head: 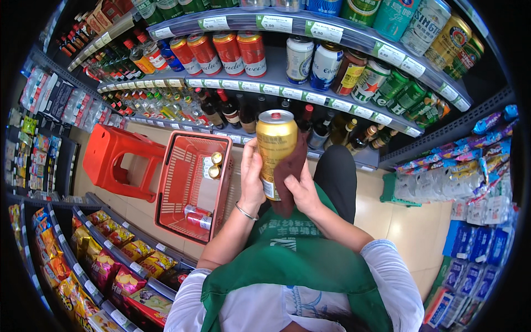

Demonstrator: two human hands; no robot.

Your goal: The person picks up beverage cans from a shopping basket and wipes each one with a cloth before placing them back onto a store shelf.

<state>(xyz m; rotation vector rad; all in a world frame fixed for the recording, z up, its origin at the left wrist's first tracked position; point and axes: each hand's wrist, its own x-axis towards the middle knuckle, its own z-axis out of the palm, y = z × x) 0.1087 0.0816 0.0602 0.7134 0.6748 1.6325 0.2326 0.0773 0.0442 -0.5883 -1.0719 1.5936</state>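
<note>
A tall gold beer can (274, 145) stands upright, slightly tilted, in front of my chest. My left hand (251, 176) grips it from the left side, fingers around the lower part. In my right hand (302, 189) is a dark maroon cloth (290, 174), pressed against the can's right side with the thumb on top. Red plastic shopping basket (228, 182) on the floor to my left holds a few small cans (215, 171) with gold tops at its far end. Red and silver cans (198, 220) lie on their sides at its near end.
Ahead, a shelf (274, 83) carries red Budweiser cans (251, 54), several other beer cans (327, 66) and, lower down, wine bottles (228, 110). A red plastic stool (120, 157) stands left of the basket. Snack racks (137, 261) fill the lower left; packaged goods (468, 236) are stacked at right.
</note>
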